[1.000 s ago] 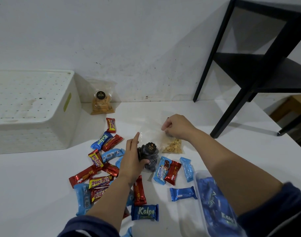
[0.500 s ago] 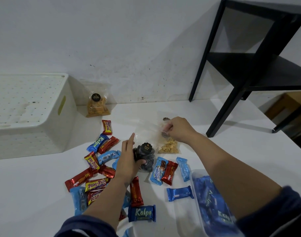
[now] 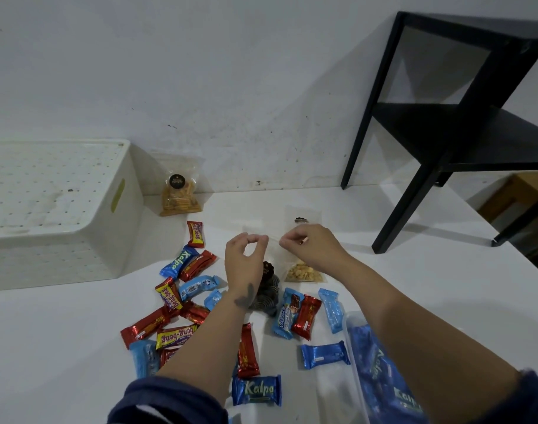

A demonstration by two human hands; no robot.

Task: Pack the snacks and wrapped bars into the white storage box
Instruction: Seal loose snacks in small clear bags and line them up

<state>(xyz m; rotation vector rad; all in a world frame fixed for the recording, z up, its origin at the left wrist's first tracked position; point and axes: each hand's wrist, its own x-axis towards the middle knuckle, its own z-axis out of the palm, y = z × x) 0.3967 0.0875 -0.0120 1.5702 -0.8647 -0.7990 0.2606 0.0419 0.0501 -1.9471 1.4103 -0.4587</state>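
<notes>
The white storage box [image 3: 62, 240] stands at the left with its perforated lid on. A clear bag of dark cookies [image 3: 267, 296] sits mid-table. My left hand [image 3: 246, 261] and my right hand [image 3: 312, 247] both pinch its transparent top edge, close together above it. A clear bag of peanuts [image 3: 304, 273] lies just right of it, partly under my right hand. Several wrapped bars, red, blue and yellow [image 3: 175, 304], are scattered around my left forearm, with more [image 3: 304, 316] between my arms. Another snack bag of orange sticks [image 3: 177, 198] leans on the wall beside the box.
A clear plastic tub [image 3: 380, 381] with blue Kalpa bars sits at the lower right under my right forearm. A black side table [image 3: 445, 142] stands on the surface at the back right. The white wall runs close behind the snacks.
My left hand let go of the cookie bag's body and rose to its top edge. My right hand left the peanut bag's top and moved left to that same edge.
</notes>
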